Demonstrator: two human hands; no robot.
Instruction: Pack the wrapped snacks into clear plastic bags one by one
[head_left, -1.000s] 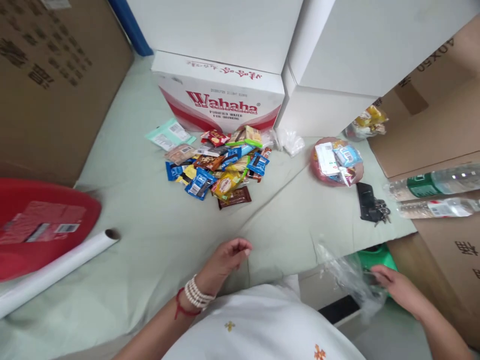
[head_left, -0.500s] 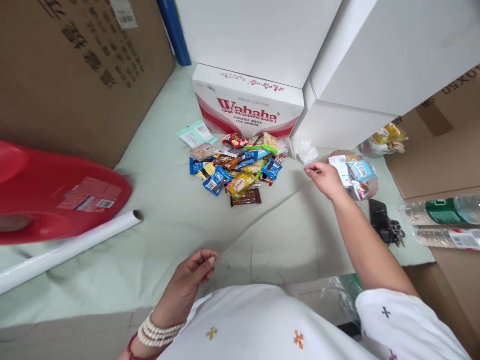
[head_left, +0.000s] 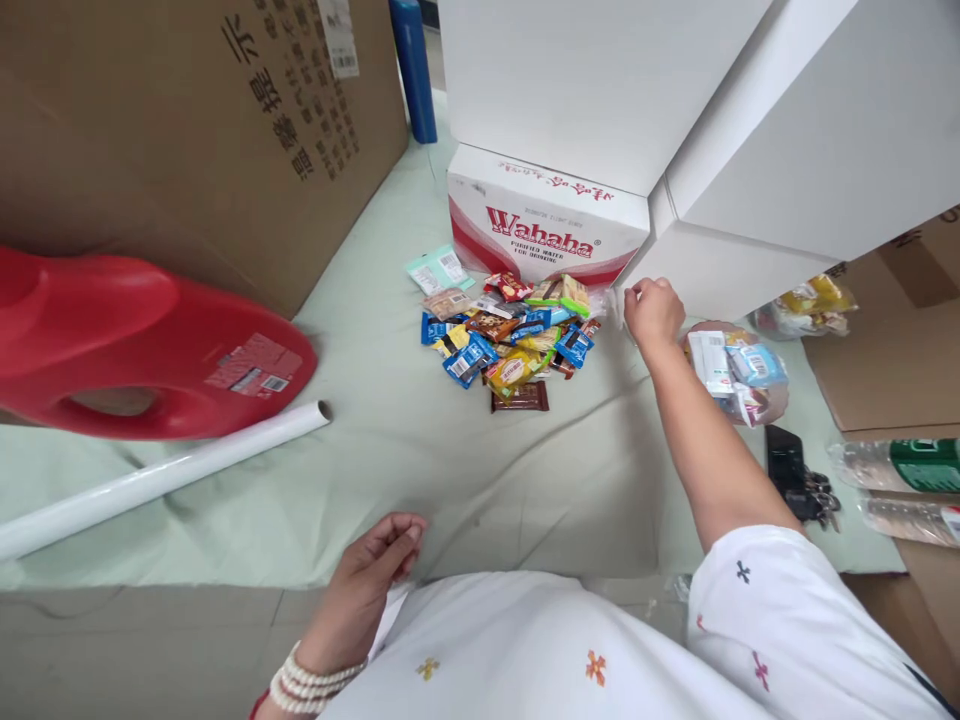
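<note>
A heap of small wrapped snacks lies on the pale green cloth, with a dark brown packet at its near edge. To the right of the heap, my right hand has its fingers closed on a crumpled clear plastic bag, which the hand partly covers. Low in the view, close to my body, my left hand is held with fingers curled and thumb against them; nothing shows in it. Right of my right forearm sits a round tub with more wrapped packets inside.
Behind the heap stands a Wahaha carton against white boxes. A red jug and a white tube lie at left, near a large cardboard box. Keys and plastic bottles are at right.
My right hand has moved away from me to the clear plastic bag and closed on it. My left hand stays low and curled. The camera view has shifted, moving the scene rightward.
</note>
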